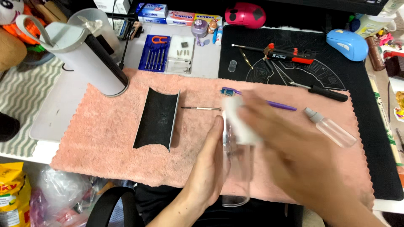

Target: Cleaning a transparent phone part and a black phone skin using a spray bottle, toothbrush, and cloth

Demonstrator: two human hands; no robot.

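Observation:
My left hand (208, 166) wraps around a clear plastic bottle (236, 180) held over the pink towel (105, 138). My right hand (294, 155), blurred by motion, covers the bottle's white top (240, 120); whether it grips the top I cannot tell. Behind the hands lie a purple toothbrush (275, 104) and a thin metal screwdriver (201, 108). A curved black panel (156, 119) rests on the towel to the left. A white cylindrical device (86, 56) lies tilted at the towel's far left corner.
A small clear spray bottle (331, 127) lies on the towel's right. A black mat (362, 138) holds a multi-bit screwdriver (290, 52), a black-handled screwdriver (322, 91) and a blue mouse (347, 44). A blue precision screwdriver set (154, 53) sits behind.

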